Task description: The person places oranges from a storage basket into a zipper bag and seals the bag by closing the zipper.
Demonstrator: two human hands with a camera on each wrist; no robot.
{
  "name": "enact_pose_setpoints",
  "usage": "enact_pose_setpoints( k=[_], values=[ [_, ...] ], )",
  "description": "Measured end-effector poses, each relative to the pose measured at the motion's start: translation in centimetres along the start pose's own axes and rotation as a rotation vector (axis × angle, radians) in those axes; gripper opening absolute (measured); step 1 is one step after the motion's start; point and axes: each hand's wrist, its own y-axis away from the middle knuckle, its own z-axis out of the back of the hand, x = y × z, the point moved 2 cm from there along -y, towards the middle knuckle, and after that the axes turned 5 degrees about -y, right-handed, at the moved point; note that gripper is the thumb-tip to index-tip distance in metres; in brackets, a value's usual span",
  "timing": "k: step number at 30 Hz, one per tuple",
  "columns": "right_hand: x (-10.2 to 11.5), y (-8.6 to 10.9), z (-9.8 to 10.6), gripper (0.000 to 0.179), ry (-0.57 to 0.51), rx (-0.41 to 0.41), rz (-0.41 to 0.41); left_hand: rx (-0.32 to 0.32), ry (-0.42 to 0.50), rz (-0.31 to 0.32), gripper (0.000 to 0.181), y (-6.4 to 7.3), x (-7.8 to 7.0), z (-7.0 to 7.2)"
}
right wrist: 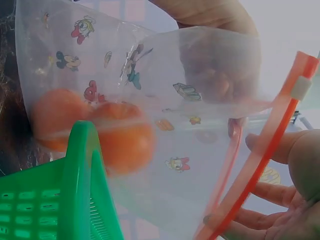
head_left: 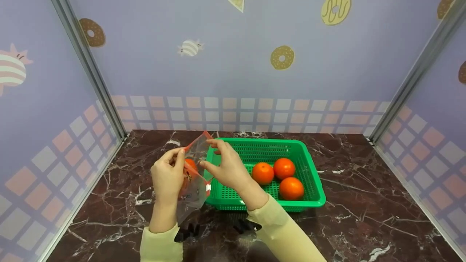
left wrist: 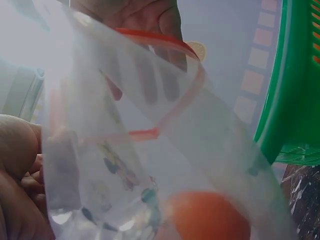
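My left hand [head_left: 167, 176] pinches the rim of a clear zip bag [head_left: 196, 193] between thumb and fingers. The bag has a red zip strip [right wrist: 267, 167], a white slider [right wrist: 301, 88] and printed cartoon figures. Two oranges, one of them this orange [right wrist: 125, 142], show through its film in the right wrist view. At the bag's mouth, my right hand [head_left: 227, 165] has thumb and fingers spread apart, with fingertips right at the red strip. The bag's mouth gapes between both hands, left of a green basket [head_left: 315, 174].
Inside the basket lie three loose oranges, among them a front orange [head_left: 291, 188]. The basket's left rim is close beside the bag. A dark marbled tabletop [head_left: 364, 203] reaches to patterned walls [head_left: 233, 72] at the back and sides.
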Motion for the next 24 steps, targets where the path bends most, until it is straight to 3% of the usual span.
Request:
enact_pose_setpoints(
  k=[24],
  values=[
    [-1.8, 1.7, 1.5, 0.057, -0.1, -0.064, 0.025, -0.006, -0.007, -0.006, 0.016, 0.1, 0.0, -0.1]
  ],
)
